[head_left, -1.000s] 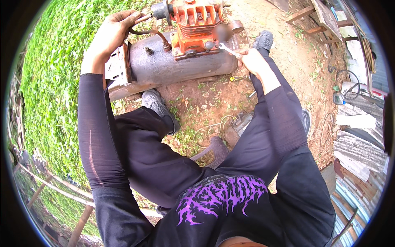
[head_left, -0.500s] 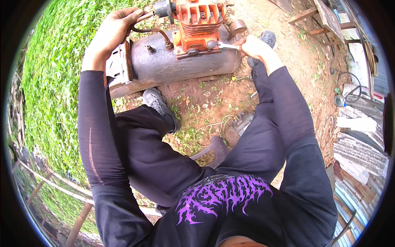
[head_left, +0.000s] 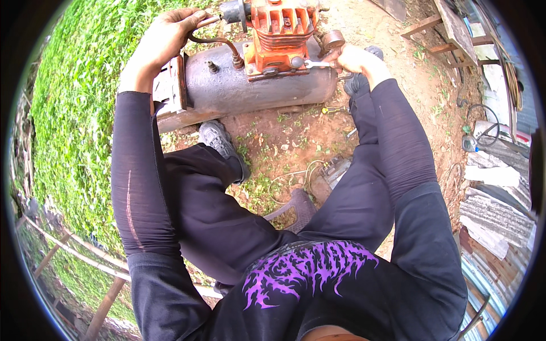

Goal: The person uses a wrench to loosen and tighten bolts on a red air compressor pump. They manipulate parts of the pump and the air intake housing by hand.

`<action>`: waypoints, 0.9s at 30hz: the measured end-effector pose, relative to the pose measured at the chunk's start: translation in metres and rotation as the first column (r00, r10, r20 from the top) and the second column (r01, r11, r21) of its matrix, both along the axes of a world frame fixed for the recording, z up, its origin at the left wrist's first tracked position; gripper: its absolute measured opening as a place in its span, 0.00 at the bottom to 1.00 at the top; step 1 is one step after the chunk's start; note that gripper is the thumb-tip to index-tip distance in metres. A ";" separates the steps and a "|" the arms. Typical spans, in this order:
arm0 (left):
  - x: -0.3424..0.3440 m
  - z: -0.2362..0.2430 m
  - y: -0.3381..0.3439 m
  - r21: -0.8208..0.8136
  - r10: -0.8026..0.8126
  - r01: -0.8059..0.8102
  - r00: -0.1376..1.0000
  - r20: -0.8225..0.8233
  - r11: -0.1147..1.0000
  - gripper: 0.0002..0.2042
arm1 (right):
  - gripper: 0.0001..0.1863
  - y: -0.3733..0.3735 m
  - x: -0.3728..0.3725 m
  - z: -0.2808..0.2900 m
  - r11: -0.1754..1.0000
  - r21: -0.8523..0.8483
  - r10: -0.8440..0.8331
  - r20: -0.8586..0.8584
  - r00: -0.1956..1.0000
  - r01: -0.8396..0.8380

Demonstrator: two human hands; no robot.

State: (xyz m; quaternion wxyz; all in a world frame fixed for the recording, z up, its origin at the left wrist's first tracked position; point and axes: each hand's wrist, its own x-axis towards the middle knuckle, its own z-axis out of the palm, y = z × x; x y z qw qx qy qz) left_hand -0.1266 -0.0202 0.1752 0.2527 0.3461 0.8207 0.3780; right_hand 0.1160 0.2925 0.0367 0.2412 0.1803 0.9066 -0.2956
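An orange compressor pump point(head_left: 284, 28) sits on a dark grey air tank point(head_left: 259, 85) in front of me. My left hand point(head_left: 165, 40) is closed in a pinch on a slim metal rod point(head_left: 209, 21). That rod lies in line with a black round fitting point(head_left: 232, 11) at the pump's left side. In my right hand point(head_left: 361, 61) is a silver wrench point(head_left: 319, 64), its head at a round knob-like part point(head_left: 297, 62) low on the pump's right side. A curved copper-brown pipe point(head_left: 219, 42) runs from near my left fingers down to the tank.
A round gauge-like part point(head_left: 333, 38) stands behind my right hand. My shoes point(head_left: 219, 142) are beside the tank. Yellow-handled tool point(head_left: 331, 109) and a coiled cable point(head_left: 310, 170) lie on the dirt. Corrugated sheets point(head_left: 495, 210) are stacked at right, grass point(head_left: 79, 113) at left.
The compressor and both hands appear slightly farther right in the view. Both grips look the same, and the wrench head stays at the same part.
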 end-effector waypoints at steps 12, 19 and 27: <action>-0.005 -0.010 0.010 0.087 0.000 -0.001 1.000 0.007 0.996 0.14 | 0.08 -0.119 0.043 -0.072 -0.025 -0.903 -0.684 0.328 0.651 0.429; 0.002 -0.002 0.008 0.005 0.035 -0.035 0.998 -0.058 0.999 0.17 | 0.08 -0.194 -0.002 -0.037 -0.174 -0.839 -0.821 0.412 0.394 0.516; 0.000 -0.005 0.005 0.023 -0.003 0.004 0.998 -0.063 1.000 0.17 | 0.10 -0.122 0.074 -0.035 0.470 -0.621 -0.796 0.009 0.606 0.627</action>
